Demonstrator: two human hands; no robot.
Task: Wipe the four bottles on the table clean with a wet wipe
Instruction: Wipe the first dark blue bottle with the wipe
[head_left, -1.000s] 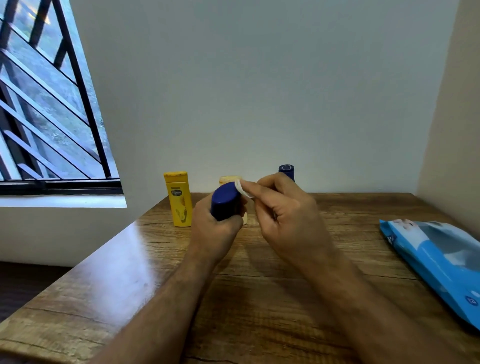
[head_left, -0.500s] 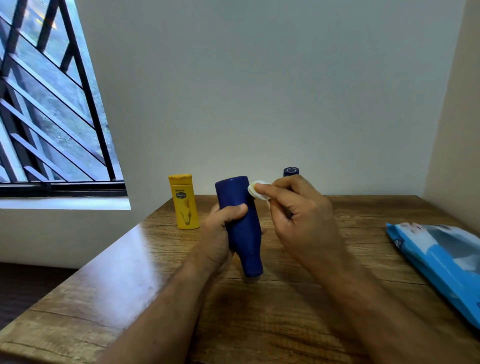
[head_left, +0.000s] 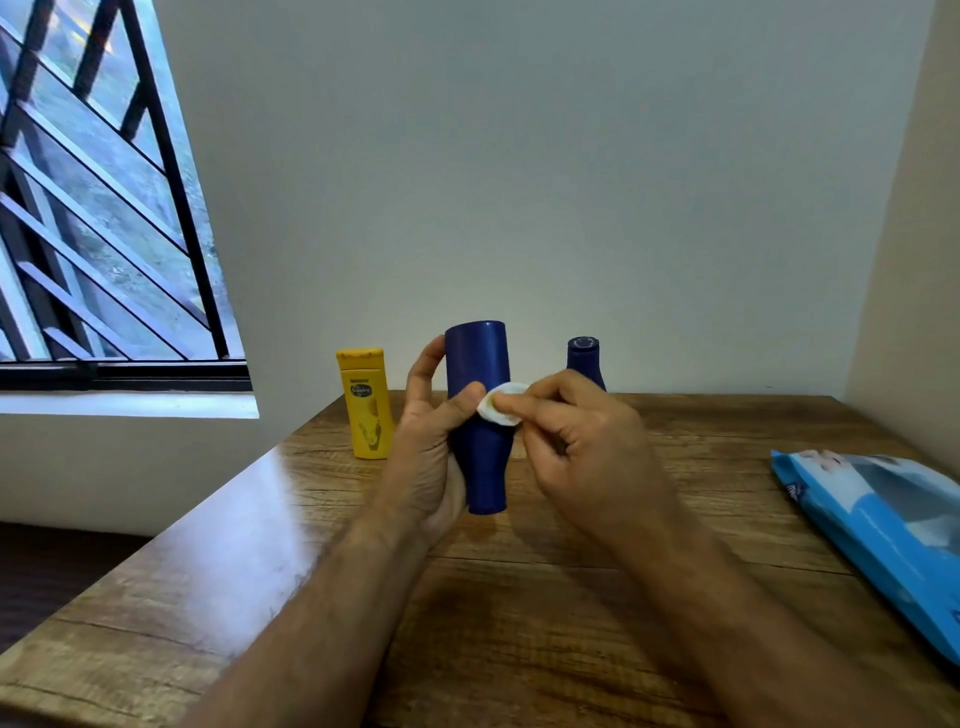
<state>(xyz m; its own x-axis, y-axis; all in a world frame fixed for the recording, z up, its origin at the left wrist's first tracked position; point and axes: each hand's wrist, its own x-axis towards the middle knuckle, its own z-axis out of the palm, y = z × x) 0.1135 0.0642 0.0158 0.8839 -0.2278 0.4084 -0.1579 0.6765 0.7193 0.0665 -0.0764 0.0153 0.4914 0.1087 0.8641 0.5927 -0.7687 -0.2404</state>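
Barred window (head_left: 104, 208) left; wooden table (head_left: 519, 623); plain wall (head_left: 519, 156).

yellow bottle (head_left: 365, 404) left, wipes pack (head_left: 878, 525) right, bare table (head_left: 519, 623) between

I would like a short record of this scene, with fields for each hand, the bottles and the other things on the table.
left hand: grips dark blue bottle, held cap-down
right hand: fingers press white wipe on that bottle
standing bottles: yellow bottle, second blue bottle behind the right hand
fourth bottle: not visible
wipes pack: blue, lying at table's right edge
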